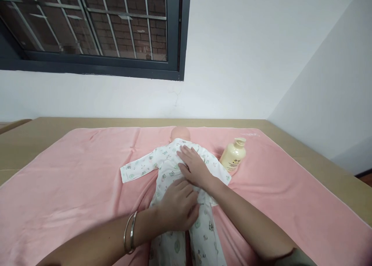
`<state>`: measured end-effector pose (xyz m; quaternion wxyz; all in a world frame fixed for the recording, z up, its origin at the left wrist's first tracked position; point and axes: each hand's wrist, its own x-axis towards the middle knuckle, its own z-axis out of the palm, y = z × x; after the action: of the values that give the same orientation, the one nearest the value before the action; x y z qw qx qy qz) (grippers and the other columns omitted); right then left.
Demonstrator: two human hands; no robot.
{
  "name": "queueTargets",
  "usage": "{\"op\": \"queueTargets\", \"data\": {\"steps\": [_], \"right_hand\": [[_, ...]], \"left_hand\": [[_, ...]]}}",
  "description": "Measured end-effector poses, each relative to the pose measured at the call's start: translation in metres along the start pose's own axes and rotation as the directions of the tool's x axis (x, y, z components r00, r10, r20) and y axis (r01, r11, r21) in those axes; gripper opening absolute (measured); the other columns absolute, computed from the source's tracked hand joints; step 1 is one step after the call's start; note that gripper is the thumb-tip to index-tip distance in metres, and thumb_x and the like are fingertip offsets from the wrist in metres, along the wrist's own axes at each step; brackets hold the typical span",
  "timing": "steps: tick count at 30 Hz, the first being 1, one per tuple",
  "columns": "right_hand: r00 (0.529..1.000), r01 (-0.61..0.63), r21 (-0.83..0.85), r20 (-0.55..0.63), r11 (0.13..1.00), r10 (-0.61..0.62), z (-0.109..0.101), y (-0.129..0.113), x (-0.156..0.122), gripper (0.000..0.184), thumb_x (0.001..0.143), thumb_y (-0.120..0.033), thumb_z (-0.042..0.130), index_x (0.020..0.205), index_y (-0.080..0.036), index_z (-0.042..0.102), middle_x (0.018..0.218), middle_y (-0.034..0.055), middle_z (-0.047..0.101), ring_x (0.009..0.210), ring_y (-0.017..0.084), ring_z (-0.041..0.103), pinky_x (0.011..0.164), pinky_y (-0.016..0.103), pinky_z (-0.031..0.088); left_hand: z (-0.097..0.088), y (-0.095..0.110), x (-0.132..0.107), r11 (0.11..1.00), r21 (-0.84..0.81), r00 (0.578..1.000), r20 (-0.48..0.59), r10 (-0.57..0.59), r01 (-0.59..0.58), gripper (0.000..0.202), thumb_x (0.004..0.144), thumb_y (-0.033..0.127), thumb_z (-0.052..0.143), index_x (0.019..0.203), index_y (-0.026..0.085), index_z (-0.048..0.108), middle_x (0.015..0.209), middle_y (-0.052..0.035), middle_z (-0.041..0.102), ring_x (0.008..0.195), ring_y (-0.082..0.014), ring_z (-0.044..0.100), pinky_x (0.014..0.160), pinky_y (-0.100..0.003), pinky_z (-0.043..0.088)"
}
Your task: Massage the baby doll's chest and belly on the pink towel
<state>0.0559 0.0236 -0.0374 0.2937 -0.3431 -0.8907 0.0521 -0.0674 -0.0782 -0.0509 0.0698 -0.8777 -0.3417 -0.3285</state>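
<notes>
A baby doll (180,133) in a white printed romper (167,169) lies on its back on a pink towel (72,180), head toward the wall. My right hand (193,166) rests flat on the doll's chest with fingers stretched out. Lower down, my left hand (178,208), two bangles on its wrist, presses on the doll's belly and hips with fingers curled against the romper cloth; whether it grips the fabric is unclear. One romper sleeve (136,168) lies spread out to the left.
A cream pump bottle (233,156) lies tilted on the towel just right of the doll's shoulder. The towel covers a tan surface (29,138) that ends at a white wall. A barred window (87,25) sits at upper left.
</notes>
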Motion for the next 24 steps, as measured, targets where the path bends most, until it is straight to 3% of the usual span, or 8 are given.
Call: {"op": "queueTargets", "data": {"steps": [3, 6, 10, 12, 16, 20, 22, 24], "right_hand": [[0.999, 0.006, 0.039, 0.043, 0.999, -0.008, -0.010, 0.004, 0.005, 0.042, 0.092, -0.025, 0.043, 0.129, -0.016, 0.059, 0.142, 0.0121, 0.052, 0.137, 0.023, 0.041, 0.115, 0.049, 0.028], [0.992, -0.068, 0.084, -0.101, 0.994, 0.076, -0.037, 0.007, 0.009, 0.042, 0.092, -0.025, 0.041, 0.129, -0.020, 0.060, 0.140, 0.0102, 0.054, 0.132, 0.022, 0.048, 0.114, 0.049, 0.031], [0.936, -0.156, 0.120, -0.299, 0.981, 0.185, -0.077, 0.007, 0.010, 0.042, 0.091, -0.026, 0.042, 0.130, -0.022, 0.059, 0.137, 0.0071, 0.058, 0.128, 0.024, 0.051, 0.108, 0.046, 0.039], [0.934, -0.227, 0.121, -0.254, 0.966, 0.251, -0.087, 0.004, 0.008, 0.039, 0.092, -0.025, 0.042, 0.124, -0.023, 0.063, 0.126, 0.0059, 0.065, 0.119, 0.024, 0.059, 0.100, 0.042, 0.046], [0.966, -0.258, 0.047, 0.026, 0.965, 0.257, -0.087, -0.002, 0.007, 0.036, 0.091, -0.018, 0.040, 0.112, -0.021, 0.070, 0.115, 0.0053, 0.070, 0.109, 0.023, 0.063, 0.093, 0.036, 0.049], [0.963, -0.270, 0.000, -0.028, 0.963, 0.270, -0.093, -0.003, 0.007, 0.040, 0.091, -0.020, 0.041, 0.124, -0.020, 0.064, 0.140, 0.0074, 0.054, 0.130, 0.025, 0.049, 0.104, 0.042, 0.043], [0.950, -0.294, 0.020, -0.101, 0.955, 0.295, -0.105, -0.001, 0.005, 0.041, 0.092, -0.022, 0.042, 0.127, -0.021, 0.062, 0.143, 0.0068, 0.052, 0.132, 0.026, 0.047, 0.106, 0.044, 0.042], [0.935, -0.305, 0.044, -0.179, 0.951, 0.308, -0.121, -0.002, 0.001, 0.040, 0.092, -0.024, 0.043, 0.126, -0.021, 0.063, 0.141, 0.0066, 0.054, 0.131, 0.026, 0.048, 0.106, 0.045, 0.042]], "left_hand": [[0.006, 0.009, 0.001, 0.998, 0.054, 0.986, 0.162, -0.037, 0.028, 0.012, 0.079, 0.030, 0.057, 0.080, 0.019, 0.056, 0.079, -0.0065, 0.060, 0.075, -0.0229, 0.052, 0.069, -0.040, 0.043], [0.010, 0.010, 0.001, 0.992, 0.122, 0.968, 0.251, -0.028, -0.003, 0.003, 0.081, 0.019, 0.057, 0.084, 0.017, 0.056, 0.081, -0.0065, 0.061, 0.074, -0.0223, 0.053, 0.070, -0.040, 0.044], [0.010, 0.014, 0.003, 0.984, 0.174, 0.964, 0.265, -0.001, -0.047, 0.015, 0.080, 0.003, 0.049, 0.079, 0.018, 0.054, 0.077, -0.0059, 0.059, 0.071, -0.0209, 0.053, 0.070, -0.038, 0.045], [0.009, 0.019, 0.005, 0.984, 0.168, 0.963, 0.271, 0.005, -0.052, 0.016, 0.079, 0.003, 0.049, 0.077, 0.018, 0.053, 0.078, -0.0063, 0.058, 0.071, -0.0219, 0.053, 0.066, -0.037, 0.045], [0.012, 0.025, 0.004, 0.984, 0.121, 0.946, 0.313, 0.087, -0.131, 0.011, 0.079, 0.007, 0.051, 0.079, 0.018, 0.053, 0.078, -0.0057, 0.058, 0.070, -0.0216, 0.053, 0.069, -0.038, 0.046], [0.017, 0.022, 0.000, 0.983, 0.029, 0.919, 0.361, 0.158, -0.180, 0.012, 0.083, 0.007, 0.048, 0.082, 0.018, 0.052, 0.080, -0.0048, 0.059, 0.069, -0.0198, 0.052, 0.067, -0.035, 0.046], [0.019, 0.021, 0.000, 0.993, -0.026, 0.915, 0.386, 0.115, -0.113, 0.015, 0.082, 0.005, 0.048, 0.085, 0.019, 0.052, 0.083, -0.0050, 0.060, 0.071, -0.0196, 0.053, 0.068, -0.034, 0.046], [0.017, 0.022, 0.003, 0.994, -0.076, 0.911, 0.411, -0.044, 0.082, 0.018, 0.080, 0.003, 0.045, 0.085, 0.019, 0.052, 0.084, -0.0051, 0.062, 0.072, -0.0188, 0.054, 0.067, -0.032, 0.046]]}}
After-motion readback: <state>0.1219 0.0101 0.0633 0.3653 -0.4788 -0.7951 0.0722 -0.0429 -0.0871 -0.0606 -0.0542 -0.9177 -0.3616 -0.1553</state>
